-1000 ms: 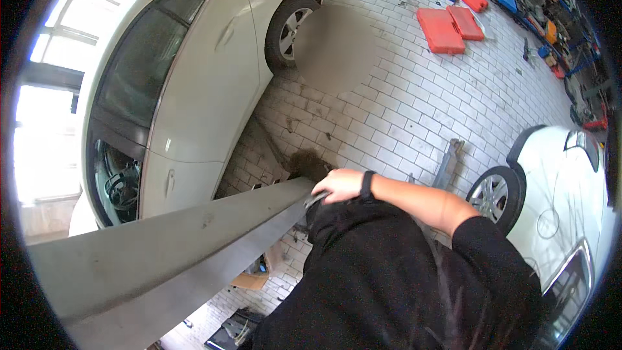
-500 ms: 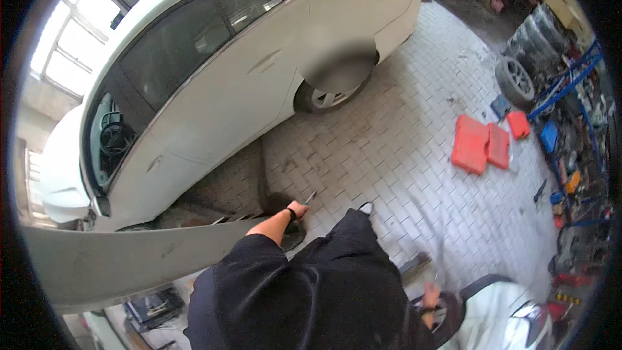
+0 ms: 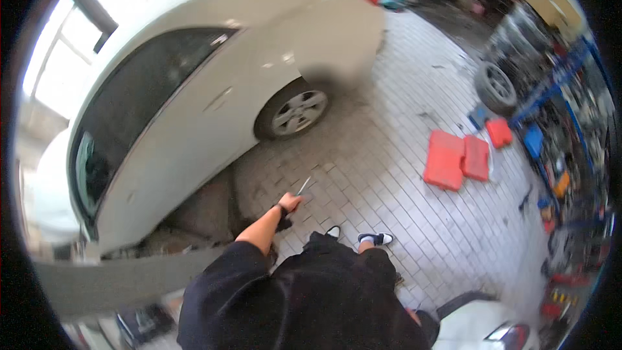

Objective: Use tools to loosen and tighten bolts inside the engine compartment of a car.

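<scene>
My left hand (image 3: 291, 202), with a dark band at the wrist, is closed around what looks like a screwdriver (image 3: 304, 185). Its thin metal shaft points forward and slightly right, over the paved floor. The handle is mostly hidden in my fingers. Ahead and to the left stands a white car (image 3: 194, 100), apart from the hand; its rear wheel (image 3: 299, 113) is the nearest wheel to the tool. Of my right arm only a sliver of skin (image 3: 413, 315) shows beside my black shirt, so its fingers are hidden.
Red cases (image 3: 444, 160) lie on the brick floor (image 3: 389, 201) to the right. Beyond them a loose wheel (image 3: 496, 88) leans near a cluttered blue rack (image 3: 557, 81). A grey beam (image 3: 123, 285) crosses at the lower left. Part of another white vehicle (image 3: 476, 324) stands at the lower right.
The view has shifted as I move, and both shoes now show. My left hand with the screwdriver reaches farther from my body. My right hand has dropped almost wholly behind my shirt.
</scene>
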A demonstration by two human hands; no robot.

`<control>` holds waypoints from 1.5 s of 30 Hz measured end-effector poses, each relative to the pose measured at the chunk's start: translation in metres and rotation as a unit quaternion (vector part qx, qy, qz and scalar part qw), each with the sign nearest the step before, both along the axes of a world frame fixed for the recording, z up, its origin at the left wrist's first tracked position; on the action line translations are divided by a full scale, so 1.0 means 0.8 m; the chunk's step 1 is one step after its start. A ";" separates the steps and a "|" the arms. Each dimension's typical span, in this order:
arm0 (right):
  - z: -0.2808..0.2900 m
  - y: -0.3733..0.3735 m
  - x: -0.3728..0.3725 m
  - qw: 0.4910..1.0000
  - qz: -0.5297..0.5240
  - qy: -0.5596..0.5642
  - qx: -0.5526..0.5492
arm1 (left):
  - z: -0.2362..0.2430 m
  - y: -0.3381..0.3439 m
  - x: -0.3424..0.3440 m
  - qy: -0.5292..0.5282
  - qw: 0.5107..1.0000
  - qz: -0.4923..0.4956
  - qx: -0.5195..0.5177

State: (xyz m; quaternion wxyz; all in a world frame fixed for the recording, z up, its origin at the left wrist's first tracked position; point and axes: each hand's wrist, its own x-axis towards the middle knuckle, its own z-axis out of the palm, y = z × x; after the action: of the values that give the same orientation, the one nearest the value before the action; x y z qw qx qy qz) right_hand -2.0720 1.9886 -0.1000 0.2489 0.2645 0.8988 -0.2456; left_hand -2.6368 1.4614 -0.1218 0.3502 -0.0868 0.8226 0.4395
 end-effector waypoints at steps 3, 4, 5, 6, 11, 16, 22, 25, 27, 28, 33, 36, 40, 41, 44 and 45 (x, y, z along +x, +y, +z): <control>-0.008 0.014 -0.026 0.997 -0.046 0.029 -0.056 | -0.122 -0.100 0.063 0.054 0.954 -0.282 -0.081; -0.040 0.028 -0.032 0.985 -0.152 0.021 -0.076 | -0.157 -0.131 0.123 0.051 0.936 -0.339 -0.078; -0.063 0.032 -0.042 0.978 -0.155 0.134 -0.042 | -0.172 -0.141 0.132 0.089 0.885 -0.424 -0.171; -0.073 0.031 -0.057 0.905 -0.392 0.117 -0.120 | -0.162 -0.117 0.120 0.145 0.814 -0.504 -0.251; -0.090 0.061 -0.100 0.671 -0.645 0.241 -0.275 | -0.128 0.104 -0.058 0.124 0.872 -0.457 -0.127; -0.115 0.042 -0.049 0.600 -0.722 0.236 -0.250 | -0.008 0.328 -0.109 -0.009 0.967 -0.248 -0.050; -0.081 -0.003 -0.010 0.560 -0.779 0.156 -0.234 | 0.113 0.623 -0.155 -0.033 0.986 -0.162 0.018; -0.080 -0.035 -0.007 0.524 -0.803 0.159 -0.235 | 0.111 0.735 -0.181 -0.050 0.959 -0.277 0.022; -0.103 -0.063 0.007 0.433 -0.835 0.174 -0.293 | 0.099 0.804 -0.162 0.012 0.948 -0.316 0.033; -0.104 -0.070 0.006 0.491 -0.810 0.166 -0.274 | 0.093 0.832 -0.152 0.078 0.932 -0.351 0.049; -0.094 -0.073 0.015 0.656 -0.700 0.067 -0.273 | 0.026 0.938 -0.117 -0.008 0.951 -0.308 0.020; -0.072 -0.019 0.009 0.617 -0.743 0.049 -0.254 | -0.029 0.977 -0.124 -0.086 0.952 -0.290 -0.051; -0.011 0.101 -0.017 0.542 -0.785 0.250 -0.167 | -0.050 1.084 -0.119 -0.177 0.924 -0.302 -0.156; 0.002 0.141 -0.022 0.538 -0.787 0.253 -0.164 | -0.049 1.125 -0.122 -0.176 0.922 -0.307 -0.155; 0.051 0.257 -0.041 0.264 -0.902 0.202 -0.276 | -0.040 1.254 -0.122 -0.162 0.910 -0.376 -0.063; 0.053 0.275 -0.043 0.258 -0.904 0.202 -0.274 | -0.022 1.311 -0.112 -0.161 0.907 -0.382 -0.073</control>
State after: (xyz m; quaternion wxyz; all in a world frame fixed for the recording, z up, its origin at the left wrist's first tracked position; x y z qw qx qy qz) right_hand -2.1066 2.2087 -0.0577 -0.2673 0.7629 -0.0242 -0.5882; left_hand -2.7263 2.5098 -0.1397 0.6119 0.1389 0.7549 0.1908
